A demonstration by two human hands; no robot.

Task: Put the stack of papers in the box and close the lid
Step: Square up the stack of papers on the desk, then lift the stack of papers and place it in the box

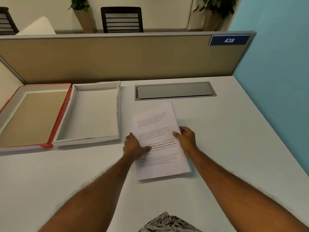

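Observation:
A stack of white printed papers (pixel 158 128) lies on the white desk, right of centre. My left hand (pixel 133 147) grips its left edge, thumb on top of the sheets. My right hand (pixel 186 139) grips its right edge the same way. An empty white box (pixel 117 114) stands open on the desk just left of the papers. Its red-edged lid (pixel 58 121) lies upside down beside the box, at the far left.
A grey cable hatch (pixel 173 90) is set flush into the desk behind the papers. A tan partition (pixel 117 59) closes the back of the desk and a blue wall (pixel 275 72) the right side. Chairs and potted plants stand beyond the partition.

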